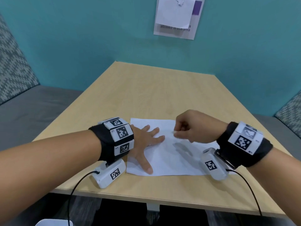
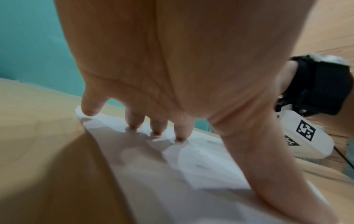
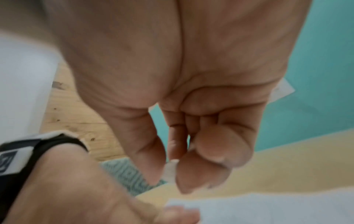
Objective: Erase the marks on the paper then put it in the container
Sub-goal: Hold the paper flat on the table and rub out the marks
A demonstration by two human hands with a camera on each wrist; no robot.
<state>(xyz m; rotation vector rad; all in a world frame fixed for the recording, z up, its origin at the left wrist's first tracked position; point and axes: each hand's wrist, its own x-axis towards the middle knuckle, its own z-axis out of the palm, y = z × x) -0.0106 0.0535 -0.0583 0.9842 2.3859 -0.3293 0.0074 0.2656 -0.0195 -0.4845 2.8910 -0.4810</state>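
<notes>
Head view: the wooden table [image 1: 146,88] is being occupied near its front edge by a white sheet of paper [image 1: 169,159], lying flat with only faint grey marks. It is being pressed down by the left hand [image 1: 145,141], fingers spread straight, while a small whitish eraser [image 3: 169,170] is being pinched above it by the right hand [image 1: 195,128].

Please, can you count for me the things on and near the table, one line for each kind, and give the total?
Paper sheets on the table: 1, the white paper
Erasers: 1, the small white eraser the right hand pinches
Hands: 2, counting the left hand, flat on the paper
White containers: 1, the container at the bottom edge
Total: 5
</notes>
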